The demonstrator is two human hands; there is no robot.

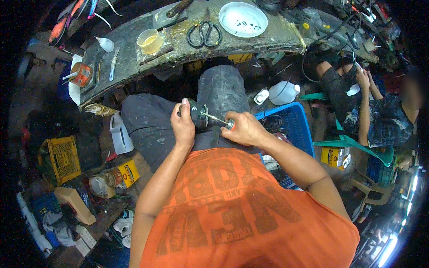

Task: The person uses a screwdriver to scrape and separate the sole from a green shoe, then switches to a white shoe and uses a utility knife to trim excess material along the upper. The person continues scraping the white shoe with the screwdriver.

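Left fingers (184, 109) are holding a dark rounded piece (196, 114) over the trousers (152, 123), nearer than the table (127, 51); right fingers (237, 117) are pinching a thin-shafted tool (215, 118), its tip seemingly meeting that piece. The step is probably calling for steady bracing, light strokes.

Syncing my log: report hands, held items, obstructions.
Left hand grips dark rounded object. Right hand: slim metal-shafted tool, aimed at it. No visible obstruction; blue plastic crate beneath right forearm.

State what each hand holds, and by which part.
Left hand: a dark object, by its left side. Right hand: a thin-shafted tool, by its handle.
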